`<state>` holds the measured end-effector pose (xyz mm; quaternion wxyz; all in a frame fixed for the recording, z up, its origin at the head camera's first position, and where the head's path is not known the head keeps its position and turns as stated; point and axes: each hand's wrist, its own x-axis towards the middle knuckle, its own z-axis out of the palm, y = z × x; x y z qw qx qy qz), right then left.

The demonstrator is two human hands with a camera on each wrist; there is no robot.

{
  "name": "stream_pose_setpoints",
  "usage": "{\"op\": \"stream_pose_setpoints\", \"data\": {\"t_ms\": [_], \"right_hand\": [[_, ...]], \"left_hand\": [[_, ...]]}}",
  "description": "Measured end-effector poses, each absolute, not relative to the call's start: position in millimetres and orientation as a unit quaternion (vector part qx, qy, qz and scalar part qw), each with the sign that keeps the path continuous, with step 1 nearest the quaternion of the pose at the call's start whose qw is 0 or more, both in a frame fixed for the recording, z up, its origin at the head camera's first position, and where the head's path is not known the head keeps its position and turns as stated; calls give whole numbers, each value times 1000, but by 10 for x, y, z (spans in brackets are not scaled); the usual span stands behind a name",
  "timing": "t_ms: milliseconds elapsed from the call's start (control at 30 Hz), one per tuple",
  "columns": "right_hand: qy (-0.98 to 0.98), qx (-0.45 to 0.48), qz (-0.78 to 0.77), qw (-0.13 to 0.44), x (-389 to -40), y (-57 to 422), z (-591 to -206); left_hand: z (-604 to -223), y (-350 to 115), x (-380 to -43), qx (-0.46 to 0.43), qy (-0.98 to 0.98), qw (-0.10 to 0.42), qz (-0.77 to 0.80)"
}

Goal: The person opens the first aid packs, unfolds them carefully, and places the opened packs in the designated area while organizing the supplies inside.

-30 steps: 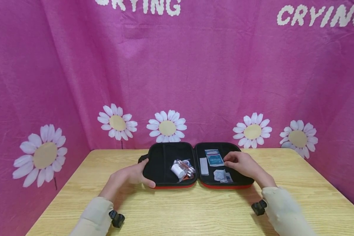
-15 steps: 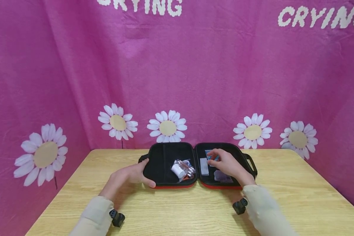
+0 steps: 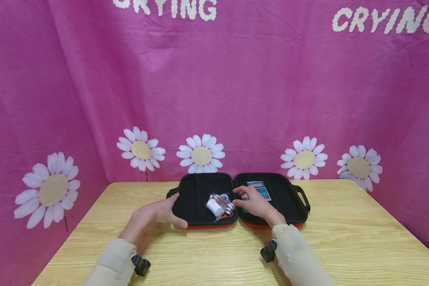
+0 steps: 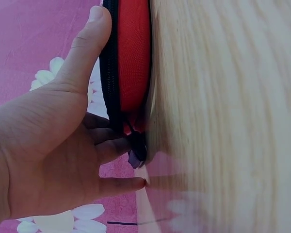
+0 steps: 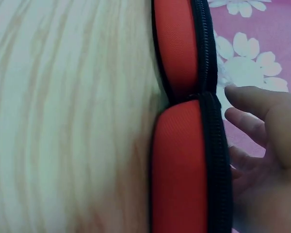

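A black-lined red zippered case (image 3: 189, 202) lies unfolded on the table. My left hand (image 3: 161, 211) grips its left half at the side. In the left wrist view, the thumb lies along the zipper rim and some fingers are near the dark handle. My right hand (image 3: 255, 203) hovers over the hinge, fingers loosely bent and thumb apart from the index finger; I see nothing held between them. Close to those fingertips, in the left half, sits a clear plastic bag (image 3: 220, 206) with a white roll and slim tools. A blue-and-white packet (image 3: 260, 190) lies in the right half, partly covered by my right hand.
The wooden table (image 3: 207, 258) extends on both sides and in front of the case. A black handle (image 3: 302, 198) sticks out at the right. Behind the table hangs a pink curtain (image 3: 236, 99) with daisies.
My right hand has moved left from the right half, past the blue packet, to the hinge beside the plastic bag. It now covers the smaller white packets. The left hand has stayed put.
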<state>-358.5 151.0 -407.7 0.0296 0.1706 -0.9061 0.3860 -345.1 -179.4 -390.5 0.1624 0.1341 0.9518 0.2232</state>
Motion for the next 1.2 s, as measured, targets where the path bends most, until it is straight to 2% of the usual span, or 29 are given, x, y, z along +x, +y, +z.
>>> {"op": "stream_pose_setpoints", "data": {"t_ms": [233, 367, 667, 800, 1200], "right_hand": [[-897, 153, 414, -5, -3555, 1550, -4138], [-896, 153, 416, -12, -3559, 1568, -4161], [-892, 160, 423, -14, -3573, 1585, -4155], [-891, 149, 428, -16, -3575, 1576, -4161], [-883, 158, 442, -12, -3599, 1546, -4188]], "left_hand": [[-3893, -1749, -3453, 140, 952, 156, 221], [-3875, -1753, -3470, 156, 951, 136, 230], [-3861, -1700, -3511, 177, 953, -34, 243], [-3883, -1605, -3534, 198, 949, -80, 231], [-3912, -1249, -3581, 251, 943, -109, 189]]}}
